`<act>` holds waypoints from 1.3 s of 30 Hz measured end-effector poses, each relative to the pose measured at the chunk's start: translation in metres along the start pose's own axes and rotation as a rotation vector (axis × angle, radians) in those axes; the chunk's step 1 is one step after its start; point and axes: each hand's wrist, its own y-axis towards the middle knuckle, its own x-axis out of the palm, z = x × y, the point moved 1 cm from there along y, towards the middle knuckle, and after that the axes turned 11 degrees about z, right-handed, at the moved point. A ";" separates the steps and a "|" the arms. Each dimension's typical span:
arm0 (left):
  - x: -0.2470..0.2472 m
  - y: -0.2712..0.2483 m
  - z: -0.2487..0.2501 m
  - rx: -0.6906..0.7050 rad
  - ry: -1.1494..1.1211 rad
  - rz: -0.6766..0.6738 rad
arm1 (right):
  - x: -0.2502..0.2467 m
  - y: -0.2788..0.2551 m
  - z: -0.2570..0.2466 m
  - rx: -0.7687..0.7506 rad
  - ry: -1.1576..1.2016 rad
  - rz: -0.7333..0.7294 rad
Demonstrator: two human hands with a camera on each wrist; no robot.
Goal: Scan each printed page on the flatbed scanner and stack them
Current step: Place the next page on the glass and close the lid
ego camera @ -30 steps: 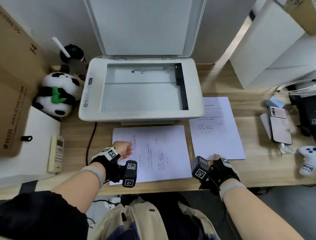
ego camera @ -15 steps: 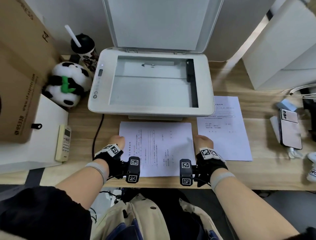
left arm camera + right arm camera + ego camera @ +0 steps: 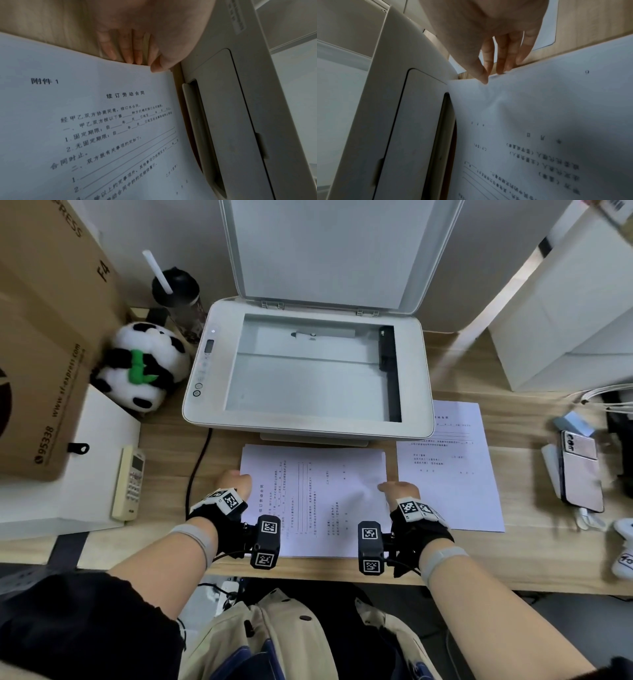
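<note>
Hands are pinching a printed page lying on the desk before the open scanner: left hand its left edge, right hand its right edge.

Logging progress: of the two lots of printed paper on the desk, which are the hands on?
The stack directly in front of the scanner: left hand and right hand pinch its side edges. The single sheet to its right lies untouched.
</note>
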 end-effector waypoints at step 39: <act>-0.028 -0.017 0.027 0.312 -0.212 -0.234 | -0.039 -0.018 0.005 -0.009 0.565 0.377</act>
